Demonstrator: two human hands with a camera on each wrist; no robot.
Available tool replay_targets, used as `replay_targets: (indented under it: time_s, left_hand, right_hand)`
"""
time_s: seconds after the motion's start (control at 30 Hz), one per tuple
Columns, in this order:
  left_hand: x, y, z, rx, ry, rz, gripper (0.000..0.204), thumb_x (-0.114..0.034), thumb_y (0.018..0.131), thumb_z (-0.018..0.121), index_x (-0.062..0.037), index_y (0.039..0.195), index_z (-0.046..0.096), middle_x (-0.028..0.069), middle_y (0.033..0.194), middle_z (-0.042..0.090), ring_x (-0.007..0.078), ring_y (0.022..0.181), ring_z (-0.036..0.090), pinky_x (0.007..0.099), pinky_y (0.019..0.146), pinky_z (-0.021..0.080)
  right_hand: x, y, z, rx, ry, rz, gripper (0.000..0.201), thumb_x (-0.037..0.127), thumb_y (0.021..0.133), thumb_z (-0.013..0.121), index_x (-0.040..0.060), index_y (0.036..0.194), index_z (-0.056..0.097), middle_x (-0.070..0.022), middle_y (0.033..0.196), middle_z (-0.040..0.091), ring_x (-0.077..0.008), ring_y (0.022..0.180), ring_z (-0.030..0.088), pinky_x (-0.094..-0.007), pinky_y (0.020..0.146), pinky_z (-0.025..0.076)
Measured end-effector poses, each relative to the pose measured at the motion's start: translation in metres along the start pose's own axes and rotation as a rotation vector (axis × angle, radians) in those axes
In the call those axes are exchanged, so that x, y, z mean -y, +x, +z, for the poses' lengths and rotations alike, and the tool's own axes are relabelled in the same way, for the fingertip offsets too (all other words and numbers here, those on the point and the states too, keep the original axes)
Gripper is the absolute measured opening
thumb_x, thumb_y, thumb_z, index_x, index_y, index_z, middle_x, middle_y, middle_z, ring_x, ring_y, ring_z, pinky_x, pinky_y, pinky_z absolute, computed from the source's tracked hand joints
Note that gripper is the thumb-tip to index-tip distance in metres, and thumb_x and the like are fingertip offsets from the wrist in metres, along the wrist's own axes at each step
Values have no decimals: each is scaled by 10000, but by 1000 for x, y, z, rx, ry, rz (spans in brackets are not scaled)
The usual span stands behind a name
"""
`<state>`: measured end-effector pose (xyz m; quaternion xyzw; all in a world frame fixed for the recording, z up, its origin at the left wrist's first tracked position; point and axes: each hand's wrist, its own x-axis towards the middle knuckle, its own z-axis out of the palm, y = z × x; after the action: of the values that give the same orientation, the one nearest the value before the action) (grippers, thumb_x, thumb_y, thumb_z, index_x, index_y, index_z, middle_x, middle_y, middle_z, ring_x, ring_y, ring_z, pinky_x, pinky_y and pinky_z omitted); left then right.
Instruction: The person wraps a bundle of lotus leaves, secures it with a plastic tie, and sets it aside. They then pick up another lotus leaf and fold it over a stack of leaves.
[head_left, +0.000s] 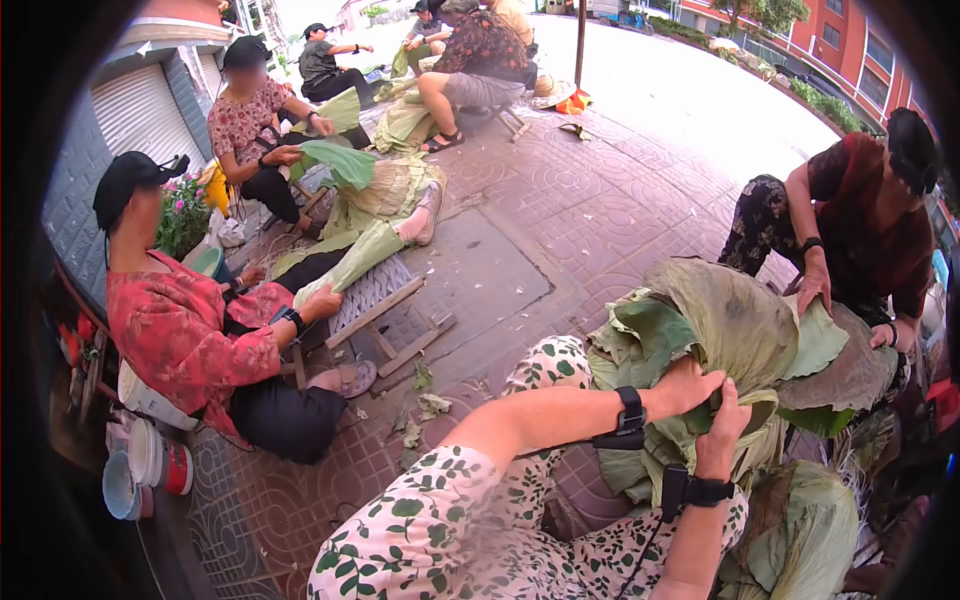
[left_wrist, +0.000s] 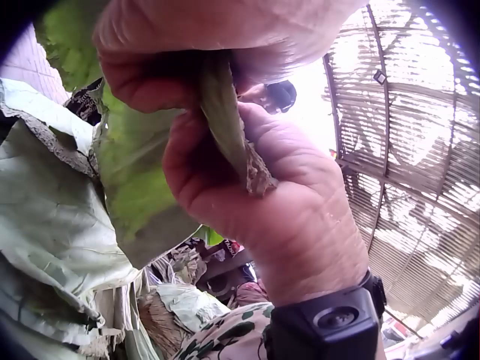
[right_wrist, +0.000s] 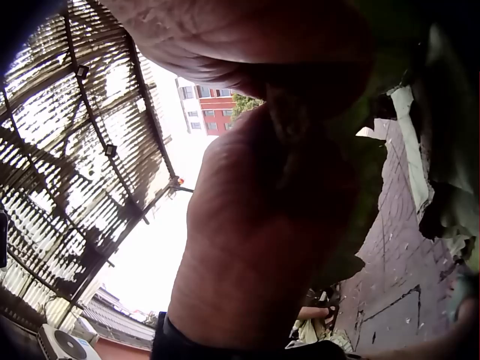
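A large, partly dried lotus leaf [head_left: 735, 315], yellowish green and wrinkled, spreads over a bundle of leaves before my knees. My left hand [head_left: 684, 388] pinches its near edge, thumb toward the other hand. Right beside it, my right hand [head_left: 722, 428] grips the same edge. Seen from the left wrist, a folded pale green strip [left_wrist: 223, 120] of leaf runs between the curled fingers of both hands, its torn brown end at the right palm. Greener leaf [left_wrist: 142, 172] hangs behind the hands. In the right wrist view the held part is mostly in shadow.
A person [head_left: 850, 210] at the right touches the same pile of leaves. More leaves [head_left: 800, 535] lie beside my right knee. At the left, a seated person in red [head_left: 200, 320] handles leaves over a low wooden stool [head_left: 385, 310]. Buckets [head_left: 145, 455] stand at lower left.
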<state>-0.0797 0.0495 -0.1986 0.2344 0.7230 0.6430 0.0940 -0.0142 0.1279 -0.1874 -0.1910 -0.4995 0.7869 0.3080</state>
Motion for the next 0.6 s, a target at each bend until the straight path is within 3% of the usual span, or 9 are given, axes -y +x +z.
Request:
replay_targets:
  time_s: [0.13, 0.23, 0.37, 0.43, 0.53, 0.6]
  left_hand:
    - [-13, -4, -7, 68, 86, 111, 321, -243, 770, 569, 50, 902, 569, 199, 840, 618, 308, 807, 605, 358, 707, 468]
    - [-16, -2, -8, 88, 30, 2, 328, -251, 770, 568, 49, 902, 572, 206, 849, 616, 328, 815, 598, 360, 716, 467]
    - [-18, -1, -6, 22, -13, 47, 337, -253, 766, 571, 56, 902, 570, 207, 844, 617, 317, 818, 603, 361, 715, 468]
    - [-17, -1, -7, 42, -27, -20, 347, -245, 759, 573, 62, 921, 564, 208, 842, 618, 314, 823, 605, 361, 717, 469]
    - [-10, 1, -4, 11, -27, -32, 352, -237, 754, 574, 69, 927, 560, 207, 837, 618, 307, 824, 607, 359, 719, 469]
    - [-10, -2, -4, 5, -44, -25, 347, -232, 755, 572, 71, 924, 560, 207, 836, 618, 303, 821, 607, 357, 719, 469]
  right_hand:
    - [9, -7, 8, -27, 10, -42, 173, 76, 855, 532, -28, 993, 515, -57, 911, 582, -137, 779, 584, -271, 670, 483]
    - [7, -4, 3, 5, 19, -52, 251, 69, 854, 529, -58, 1066, 486, -92, 1007, 565, -162, 843, 576, -292, 730, 485]
    - [5, 1, -2, 27, -4, 21, 231, 70, 856, 526, -55, 1048, 498, -86, 984, 571, -157, 828, 576, -289, 718, 482]
    - [4, 1, -2, 28, -23, 42, 225, 69, 857, 523, -56, 1043, 501, -85, 976, 574, -156, 823, 576, -288, 715, 481]
    - [-2, 4, -4, 7, -22, 26, 133, 75, 847, 539, -29, 930, 537, -56, 864, 585, -130, 724, 582, -266, 632, 484]
    - [-5, 6, -8, 20, -24, 59, 221, 57, 858, 515, -63, 1042, 500, -95, 971, 575, -164, 823, 578, -292, 719, 483]
